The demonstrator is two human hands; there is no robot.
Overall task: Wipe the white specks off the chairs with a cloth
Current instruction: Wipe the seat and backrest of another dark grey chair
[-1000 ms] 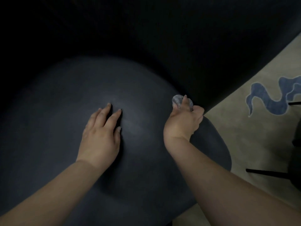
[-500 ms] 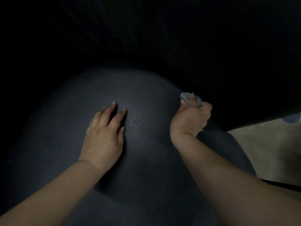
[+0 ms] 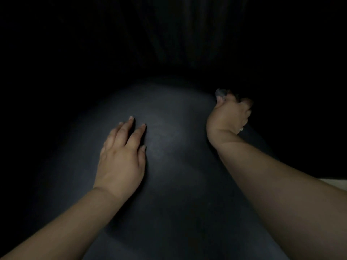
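Grey, crumpled cloth (image 3: 221, 94) bunched in the right hand (image 3: 230, 116), fingers curled tight around it, one tuft poking out above the knuckles and a scrap showing below the palm. Pressed against the far right edge of the dark chair seat (image 3: 172, 184), right where the seat meets the black backrest (image 3: 178, 44). Left hand (image 3: 122, 156) flat on the seat, fingers straight and slightly spread, gripping nothing, seemingly bracing. Seat stretching away from the body, widest between the two hands, with a pale sheen just right of the left fingertips. No white specks discernible in this dim light. Most open room for wiping: leftward across the seat's middle, nearer the right hand's cloth than anything else. Right rim just beside the cloth, a sliver of pale floor (image 3: 334, 182) beyond.
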